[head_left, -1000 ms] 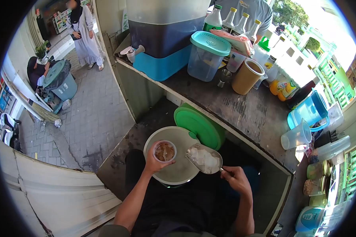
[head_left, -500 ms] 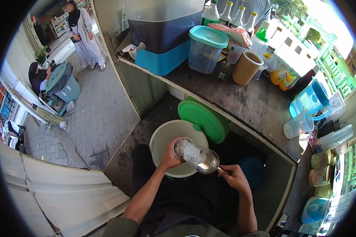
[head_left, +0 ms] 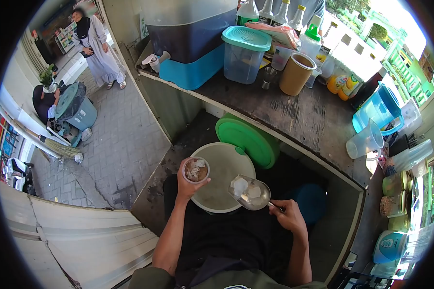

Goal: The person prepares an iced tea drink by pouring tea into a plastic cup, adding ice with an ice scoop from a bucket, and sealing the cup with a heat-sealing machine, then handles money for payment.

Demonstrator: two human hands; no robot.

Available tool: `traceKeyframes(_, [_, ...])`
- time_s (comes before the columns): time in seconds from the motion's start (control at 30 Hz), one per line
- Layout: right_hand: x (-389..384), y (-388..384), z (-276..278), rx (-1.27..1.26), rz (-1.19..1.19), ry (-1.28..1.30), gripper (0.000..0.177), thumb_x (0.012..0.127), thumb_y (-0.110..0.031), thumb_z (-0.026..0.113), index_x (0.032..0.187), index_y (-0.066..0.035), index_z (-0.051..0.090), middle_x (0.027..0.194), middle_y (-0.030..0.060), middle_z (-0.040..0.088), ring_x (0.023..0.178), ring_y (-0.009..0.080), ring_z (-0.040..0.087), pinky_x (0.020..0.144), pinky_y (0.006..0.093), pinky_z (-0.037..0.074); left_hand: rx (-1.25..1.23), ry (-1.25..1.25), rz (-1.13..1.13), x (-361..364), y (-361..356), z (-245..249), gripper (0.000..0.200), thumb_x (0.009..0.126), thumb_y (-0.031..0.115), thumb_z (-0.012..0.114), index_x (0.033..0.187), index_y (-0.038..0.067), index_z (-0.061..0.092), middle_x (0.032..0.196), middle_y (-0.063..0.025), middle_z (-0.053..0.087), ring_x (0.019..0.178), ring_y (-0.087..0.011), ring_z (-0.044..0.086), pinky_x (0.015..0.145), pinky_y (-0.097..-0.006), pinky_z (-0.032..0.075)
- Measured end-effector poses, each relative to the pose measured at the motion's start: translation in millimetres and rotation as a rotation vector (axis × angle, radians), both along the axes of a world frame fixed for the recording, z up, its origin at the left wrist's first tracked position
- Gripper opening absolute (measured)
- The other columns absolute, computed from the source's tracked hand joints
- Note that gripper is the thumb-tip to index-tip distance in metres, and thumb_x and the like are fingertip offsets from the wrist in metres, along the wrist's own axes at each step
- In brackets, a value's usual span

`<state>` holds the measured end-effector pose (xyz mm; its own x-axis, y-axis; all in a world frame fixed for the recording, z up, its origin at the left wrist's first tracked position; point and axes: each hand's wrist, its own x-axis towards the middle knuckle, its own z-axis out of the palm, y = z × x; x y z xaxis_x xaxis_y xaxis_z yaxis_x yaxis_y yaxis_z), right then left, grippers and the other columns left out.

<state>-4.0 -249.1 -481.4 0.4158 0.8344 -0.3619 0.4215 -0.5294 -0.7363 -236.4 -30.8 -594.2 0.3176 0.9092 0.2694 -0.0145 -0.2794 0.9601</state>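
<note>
My left hand [head_left: 184, 187] is wrapped round a plastic cup [head_left: 196, 170] that holds ice and something brownish. The cup is over the left rim of a large pale bucket [head_left: 219, 204]. My right hand [head_left: 289, 214] grips the handle of a metal ice scoop [head_left: 261, 203], with a few ice chunks [head_left: 240, 186] lying in its bowl. The scoop hangs over the bucket's right front rim, apart from the cup. Behind the bucket leans a round green lid [head_left: 248, 139].
A wooden counter [head_left: 299, 120] runs behind, bearing a drink dispenser [head_left: 193, 48], a lidded tub [head_left: 246, 58], a brown container [head_left: 296, 77], bottles and a blue pitcher [head_left: 378, 111]. Stacked cups [head_left: 407, 159] and jars stand at right. Two people are outside at left, near a bin [head_left: 77, 108].
The cup in my left hand has moved left, away from the scoop, and now shows its open top. The scoop has stayed close to its place and holds less ice.
</note>
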Motion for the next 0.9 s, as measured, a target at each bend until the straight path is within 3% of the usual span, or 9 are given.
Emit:
traceKeyframes(0.1, [5.1,-11.8,-9.0,-0.003,0.005,0.007,0.025,0.082,-0.011,0.061,0.104,-0.001,0.065,0.073,0.0109,0.068,0.064,0.012,0.058,0.063,0.028,0.045,0.02,-0.004,0.019,-8.5,2.9,7.8,0.071,0.05,0.007,0.087,0.111,0.003,0.05,0.104,-0.0067,0.056,0.1,-0.0171,0.055,0.09,-0.031,0.044])
traceKeyframes(0.3, [5.0,-29.8,-28.1,-0.065,-0.043,0.188,0.024,0.082,-0.011,0.061,0.103,0.0,0.066,0.065,0.0024,0.063,0.058,0.0064,0.049,0.055,0.0244,0.039,-0.013,-0.013,0.02,-13.1,0.7,7.8,0.075,0.049,0.006,0.087,0.113,0.003,0.049,0.107,-0.0064,0.055,0.102,-0.0173,0.054,0.092,-0.0314,0.042])
traceKeyframes(0.5, [-3.1,-14.0,-19.4,0.078,-0.074,0.273,0.022,0.083,-0.01,0.061,0.103,-0.003,0.067,0.064,-0.0026,0.06,0.056,0.004,0.043,0.052,0.0235,0.035,-0.067,-0.042,-0.08,2.4,-7.7,-0.2,0.076,0.048,0.008,0.088,0.113,0.003,0.05,0.107,-0.0057,0.055,0.103,-0.0165,0.053,0.094,-0.0306,0.04])
traceKeyframes(0.7, [-17.1,14.9,17.1,0.104,0.01,0.091,0.022,0.084,-0.011,0.061,0.102,-0.001,0.066,0.064,0.0004,0.061,0.057,0.0055,0.046,0.053,0.0241,0.037,-0.032,0.015,-0.103,13.5,-15.1,-5.2,0.073,0.049,0.005,0.086,0.112,0.003,0.05,0.107,-0.0067,0.056,0.102,-0.0172,0.054,0.092,-0.0304,0.043])
traceKeyframes(0.9, [-29.7,26.5,26.3,0.08,0.089,0.013,0.024,0.081,-0.01,0.063,0.102,0.0,0.065,0.072,0.0122,0.067,0.066,0.0121,0.062,0.062,0.027,0.047,-0.08,-0.026,-0.133,20.0,-18.0,-20.6,0.07,0.051,0.004,0.084,0.112,0.004,0.05,0.105,-0.0075,0.057,0.101,-0.0181,0.056,0.09,-0.0304,0.044])
